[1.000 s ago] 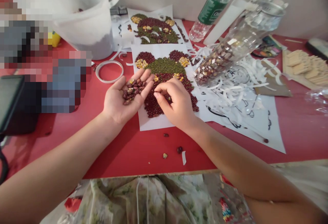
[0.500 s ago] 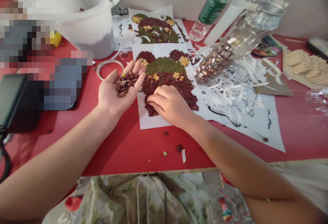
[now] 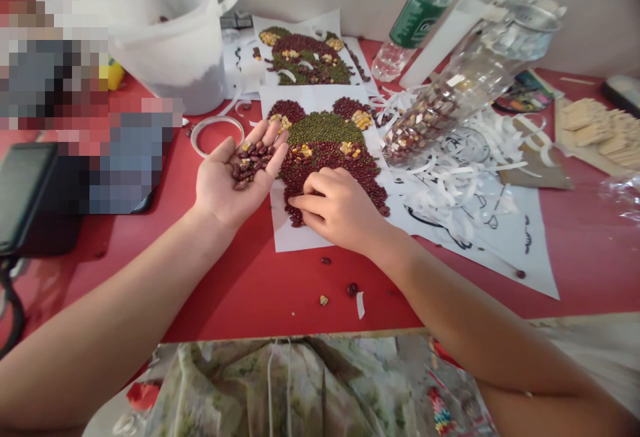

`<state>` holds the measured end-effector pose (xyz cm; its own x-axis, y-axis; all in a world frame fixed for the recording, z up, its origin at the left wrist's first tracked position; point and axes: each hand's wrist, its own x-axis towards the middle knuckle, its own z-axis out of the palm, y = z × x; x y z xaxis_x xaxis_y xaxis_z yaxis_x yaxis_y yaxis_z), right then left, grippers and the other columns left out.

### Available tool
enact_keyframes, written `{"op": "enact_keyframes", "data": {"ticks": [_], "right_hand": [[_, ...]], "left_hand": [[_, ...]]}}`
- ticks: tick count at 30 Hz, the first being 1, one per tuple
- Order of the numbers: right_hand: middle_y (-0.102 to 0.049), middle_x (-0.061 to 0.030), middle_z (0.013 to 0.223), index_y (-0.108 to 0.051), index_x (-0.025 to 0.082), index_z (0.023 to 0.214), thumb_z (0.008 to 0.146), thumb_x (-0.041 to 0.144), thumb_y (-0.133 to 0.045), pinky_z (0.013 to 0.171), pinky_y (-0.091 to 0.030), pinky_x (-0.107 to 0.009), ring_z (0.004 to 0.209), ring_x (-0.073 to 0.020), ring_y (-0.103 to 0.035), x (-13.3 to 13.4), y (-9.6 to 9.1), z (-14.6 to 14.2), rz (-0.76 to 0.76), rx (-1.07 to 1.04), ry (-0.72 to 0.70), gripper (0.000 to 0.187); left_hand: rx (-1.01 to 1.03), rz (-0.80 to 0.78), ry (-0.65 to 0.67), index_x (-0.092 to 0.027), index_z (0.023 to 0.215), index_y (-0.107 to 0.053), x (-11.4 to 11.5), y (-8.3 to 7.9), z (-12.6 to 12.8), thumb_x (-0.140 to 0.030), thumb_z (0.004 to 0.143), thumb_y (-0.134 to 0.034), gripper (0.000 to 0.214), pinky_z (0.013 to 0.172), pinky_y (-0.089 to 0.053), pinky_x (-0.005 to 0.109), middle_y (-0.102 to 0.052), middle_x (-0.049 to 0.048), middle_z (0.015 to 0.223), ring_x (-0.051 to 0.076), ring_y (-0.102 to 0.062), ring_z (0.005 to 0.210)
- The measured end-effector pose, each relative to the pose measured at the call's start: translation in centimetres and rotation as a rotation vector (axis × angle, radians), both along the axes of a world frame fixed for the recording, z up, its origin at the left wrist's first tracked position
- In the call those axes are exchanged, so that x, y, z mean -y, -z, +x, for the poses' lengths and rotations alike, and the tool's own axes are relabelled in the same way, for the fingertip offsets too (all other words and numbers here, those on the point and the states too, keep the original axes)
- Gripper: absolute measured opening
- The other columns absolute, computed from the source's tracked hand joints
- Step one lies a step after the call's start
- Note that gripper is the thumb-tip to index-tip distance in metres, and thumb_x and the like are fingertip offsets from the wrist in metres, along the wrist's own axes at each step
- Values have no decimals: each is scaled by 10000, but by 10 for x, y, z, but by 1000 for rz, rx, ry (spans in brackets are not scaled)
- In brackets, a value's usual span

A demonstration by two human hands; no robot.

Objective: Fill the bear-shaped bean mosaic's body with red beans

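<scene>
Right now, the left hand [image 3: 225, 180] lies open, palm up, cradling dark red beans [image 3: 253, 165], while the right hand [image 3: 340, 209] rests loosely curled, gripping nothing, its fingertips on the near part of a bean mosaic bear [image 3: 325, 132] on the red table [image 3: 240, 297].

A pale wall [image 3: 590, 30] rises at twelve o'clock behind the red table [image 3: 240, 297], whose pale edge [image 3: 295, 336] runs across at six o'clock above floral cloth [image 3: 280, 390].

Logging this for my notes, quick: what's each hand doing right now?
Left hand: open, palm up, holding beans.
Right hand: fingers curled on the bean mosaic; cannot tell if it holds anything.
</scene>
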<state>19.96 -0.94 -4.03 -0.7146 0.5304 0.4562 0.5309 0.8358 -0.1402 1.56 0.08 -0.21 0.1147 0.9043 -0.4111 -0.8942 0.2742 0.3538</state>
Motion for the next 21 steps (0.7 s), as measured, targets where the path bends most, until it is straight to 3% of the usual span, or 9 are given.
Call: {"op": "enact_keyframes", "data": {"ticks": [5,10,16,21], "right_hand": [[-600,-48,785,-750,186,840,913,144,-537,700,-313,-339,772,-183,-469,0,-1,0,-50,33,12,229],[-585,-38,780,-732,190,905,929,163,-498,724,-393,-333,753,-165,-509,4,-9,-1,-121,-189,58,237],[-612,-45,832,-709,212,922,964,208,-489,783,-442,-358,802,-175,-546,13,-16,-7,-109,-277,68,224],[-589,-62,824,-718,163,944,951,187,-504,772,-445,-351,808,-183,-541,12,-13,-7,-58,-287,60,216]], "left_hand": [[-33,-17,6,-156,1497,-383,2,3,5,-277,1039,-266,488,1020,-546,304,-659,104,1339,202,-593,1307],[-48,-46,71,-156,1491,-399,10,3,15,-302,1032,-268,499,1069,-515,328,-641,105,1372,218,-569,1335],[-50,-68,163,-114,1490,-413,20,-1,25,-338,1029,-246,539,1106,-473,313,-629,127,1386,211,-562,1341],[-68,-95,258,-127,1483,-438,25,-2,26,-353,1029,-262,537,1116,-451,294,-654,103,1357,200,-561,1339]]}}
